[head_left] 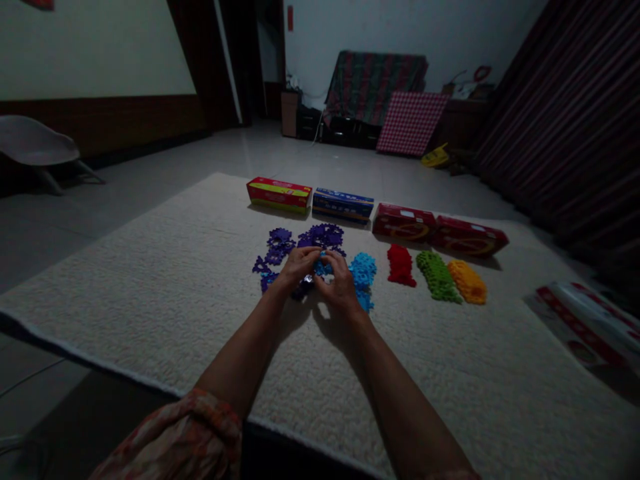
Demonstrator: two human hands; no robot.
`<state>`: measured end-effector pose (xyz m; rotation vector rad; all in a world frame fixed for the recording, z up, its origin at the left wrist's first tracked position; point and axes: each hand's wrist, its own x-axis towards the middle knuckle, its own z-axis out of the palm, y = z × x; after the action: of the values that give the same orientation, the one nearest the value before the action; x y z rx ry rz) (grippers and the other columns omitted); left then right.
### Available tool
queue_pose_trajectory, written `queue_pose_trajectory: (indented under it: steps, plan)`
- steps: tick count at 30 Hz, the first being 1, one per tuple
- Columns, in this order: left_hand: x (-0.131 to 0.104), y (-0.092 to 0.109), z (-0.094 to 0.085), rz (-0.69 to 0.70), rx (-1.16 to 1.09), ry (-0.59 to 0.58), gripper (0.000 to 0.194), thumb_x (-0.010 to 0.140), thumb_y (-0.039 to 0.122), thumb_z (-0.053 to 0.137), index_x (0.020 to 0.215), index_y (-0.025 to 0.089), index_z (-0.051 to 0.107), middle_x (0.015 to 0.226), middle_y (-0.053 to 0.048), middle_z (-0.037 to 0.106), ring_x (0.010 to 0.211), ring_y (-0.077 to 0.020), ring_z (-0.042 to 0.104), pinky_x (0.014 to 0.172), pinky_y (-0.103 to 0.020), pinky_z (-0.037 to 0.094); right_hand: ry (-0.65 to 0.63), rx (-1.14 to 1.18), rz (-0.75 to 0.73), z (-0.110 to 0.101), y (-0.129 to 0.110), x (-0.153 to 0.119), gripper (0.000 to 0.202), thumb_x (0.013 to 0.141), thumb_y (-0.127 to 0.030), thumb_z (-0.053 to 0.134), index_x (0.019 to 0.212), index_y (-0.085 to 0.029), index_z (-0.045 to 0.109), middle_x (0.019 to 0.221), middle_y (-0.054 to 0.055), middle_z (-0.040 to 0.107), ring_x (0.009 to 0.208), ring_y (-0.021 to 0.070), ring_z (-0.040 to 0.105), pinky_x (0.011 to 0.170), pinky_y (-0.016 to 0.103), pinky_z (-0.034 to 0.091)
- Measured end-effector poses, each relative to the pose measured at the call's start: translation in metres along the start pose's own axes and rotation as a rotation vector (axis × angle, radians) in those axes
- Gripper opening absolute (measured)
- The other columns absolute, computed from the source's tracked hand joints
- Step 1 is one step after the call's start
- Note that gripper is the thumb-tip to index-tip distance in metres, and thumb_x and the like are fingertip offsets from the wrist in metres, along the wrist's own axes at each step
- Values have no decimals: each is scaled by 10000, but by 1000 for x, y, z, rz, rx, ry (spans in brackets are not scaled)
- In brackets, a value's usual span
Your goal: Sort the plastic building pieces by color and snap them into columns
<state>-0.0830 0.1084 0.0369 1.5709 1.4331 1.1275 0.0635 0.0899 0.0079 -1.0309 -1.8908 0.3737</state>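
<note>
My left hand (300, 265) and my right hand (341, 287) meet over the mat, both with bent fingers closed on small light-blue plastic building pieces (323, 266) with notched edges. My fingers partly hide these pieces. Just right of my right hand lies a pile of light-blue pieces (364, 268). Purple notched pieces (279, 244) are spread beyond and to the left of my left hand, some lying under both hands. Farther right, a red pile (401, 265), a green pile (438, 276) and an orange pile (468, 281) lie side by side.
Along the mat's (165, 287) far side stand a red-and-yellow box (279, 195), a blue box (343, 205) and two dark red boxes (404, 223). A red-and-white package (590, 323) lies at the right. A pale chair (37, 141) stands on the floor at the left.
</note>
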Motion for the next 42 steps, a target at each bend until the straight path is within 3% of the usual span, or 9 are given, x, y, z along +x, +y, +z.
queue_pose_trajectory:
  steps: [5, 10, 20, 24, 28, 32, 35, 38, 42]
  plan:
    - [9, 12, 20, -104, -289, -13, 293, 830, 239, 622, 1048, 99, 759, 916, -86, 760, 790, -162, 675, 744, -267, 539, 69, -85, 72, -11, 5, 5, 235, 769, -239, 625, 998, -190, 603, 1293, 173, 573, 1300, 291, 501, 1111, 458, 412]
    - [11, 24, 41, -153, -388, -58, 334, 776, 229, 692, 1070, 83, 754, 886, -88, 770, 772, -174, 692, 730, -274, 548, 72, -147, 179, -32, 10, 9, 184, 718, -221, 613, 893, -229, 557, 970, 86, 648, 997, 270, 602, 931, 419, 494]
    - [3, 39, 68, -133, -314, -157, 385, 827, 203, 609, 1185, 116, 717, 887, -54, 766, 693, -136, 681, 632, -227, 533, 85, -219, 262, -78, 23, -9, 204, 688, -293, 625, 874, -234, 565, 919, 64, 643, 922, 264, 596, 846, 391, 484]
    - [-1, 37, 55, -137, -288, -85, 427, 846, 202, 602, 1251, 87, 675, 914, -84, 766, 659, -116, 673, 644, -224, 538, 150, -285, 336, -94, 38, -23, 260, 664, -275, 632, 910, -212, 577, 955, 85, 636, 943, 271, 598, 888, 412, 482]
    - [-5, 19, 44, -115, -214, 4, 333, 834, 177, 576, 1117, 109, 738, 896, -76, 773, 674, -126, 677, 678, -242, 556, 216, -326, 449, -101, 54, -39, 277, 666, -317, 644, 911, -204, 580, 985, 110, 630, 977, 280, 596, 910, 421, 475]
    - [-12, 2, 30, -27, 112, 79, 309, 853, 191, 566, 1085, 165, 770, 961, -63, 783, 828, -178, 715, 829, -301, 567, 245, -338, 514, -95, 67, -53, 305, 670, -377, 631, 920, -214, 564, 969, 103, 614, 949, 283, 587, 890, 440, 481]
    - [-20, -4, 6, 5, 448, 126, 340, 878, 171, 539, 1136, 187, 760, 1121, -79, 765, 1041, -211, 699, 990, -321, 510, 257, -337, 492, -91, 74, -59, 286, 672, -390, 617, 895, -227, 542, 959, 99, 608, 938, 280, 579, 884, 442, 483]
    - [-30, -9, -23, -42, 749, 92, 364, 869, 168, 561, 1181, 211, 743, 1182, -102, 736, 1143, -259, 658, 1041, -357, 475, 260, -323, 467, -88, 77, -61, 274, 680, -410, 609, 878, -234, 538, 953, 100, 611, 936, 279, 571, 870, 436, 487]
    - [-41, -20, -48, -25, 921, -26, 437, 836, 223, 643, 1268, 173, 687, 1265, -151, 674, 1219, -311, 592, 1072, -406, 443, 275, -323, 461, -87, 75, -60, 274, 686, -426, 601, 872, -236, 535, 954, 106, 613, 939, 281, 572, 874, 433, 483]
